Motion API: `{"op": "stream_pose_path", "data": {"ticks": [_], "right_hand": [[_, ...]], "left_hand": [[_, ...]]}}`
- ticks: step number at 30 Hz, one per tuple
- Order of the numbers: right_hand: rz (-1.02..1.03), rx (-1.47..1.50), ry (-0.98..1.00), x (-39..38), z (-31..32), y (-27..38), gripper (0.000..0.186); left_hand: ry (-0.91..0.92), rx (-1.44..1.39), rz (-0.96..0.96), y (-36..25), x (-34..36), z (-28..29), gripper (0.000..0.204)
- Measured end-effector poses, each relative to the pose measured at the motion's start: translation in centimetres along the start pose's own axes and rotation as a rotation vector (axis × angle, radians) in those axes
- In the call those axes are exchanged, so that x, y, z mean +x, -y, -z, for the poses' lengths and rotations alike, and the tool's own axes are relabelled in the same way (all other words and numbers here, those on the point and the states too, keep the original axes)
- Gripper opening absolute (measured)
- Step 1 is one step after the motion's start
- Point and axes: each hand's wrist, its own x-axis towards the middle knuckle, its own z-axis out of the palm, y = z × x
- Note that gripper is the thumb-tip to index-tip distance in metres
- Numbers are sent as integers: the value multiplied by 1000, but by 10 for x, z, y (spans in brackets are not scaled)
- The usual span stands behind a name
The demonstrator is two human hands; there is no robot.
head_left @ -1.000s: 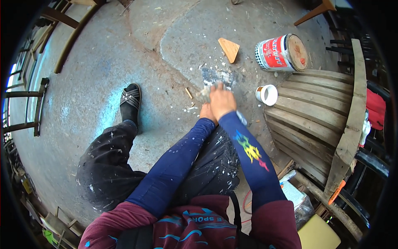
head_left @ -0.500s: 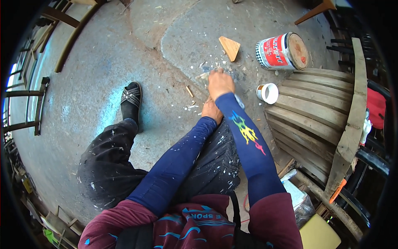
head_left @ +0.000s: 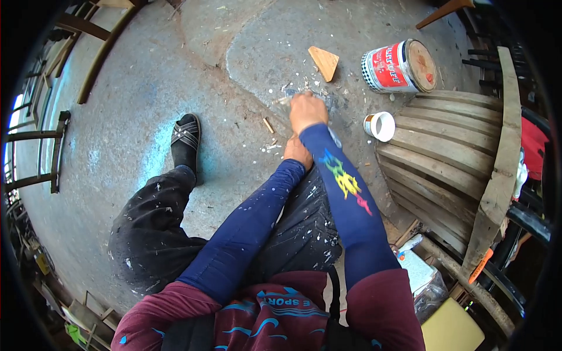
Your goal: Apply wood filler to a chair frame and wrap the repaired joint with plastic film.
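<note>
A sandalled foot (head_left: 186,137) rests on the floor (head_left: 134,111), well left of both hands. A short wooden stick (head_left: 268,125) lies on the floor, left of the left hand and slightly beyond it. A pale, narrow piece (head_left: 282,100) shows just left of the right hand's fingers; contact cannot be confirmed. Left hand (head_left: 298,150): partly hidden below the right hand; grip cannot be told. Right hand (head_left: 308,111): back uppermost, fingers curled; contents cannot be told. A wedge-shaped wooden block (head_left: 324,63) lies beyond the right hand. To that hand's right: a white cup (head_left: 381,127), a red-labelled can (head_left: 389,67) farther out, and a slatted wooden panel (head_left: 445,153).
</note>
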Motion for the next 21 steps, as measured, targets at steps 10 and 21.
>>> {"op": "stream_pose_path", "data": {"ticks": [10,21], "right_hand": [[12,-96,-73,-8,-7,2,24],[42,-62,-94,-45,-22,-5,28]], "left_hand": [[-173,-199,21,7,-4,-11,40],[140,61,97,3,-3,19,42]]}}
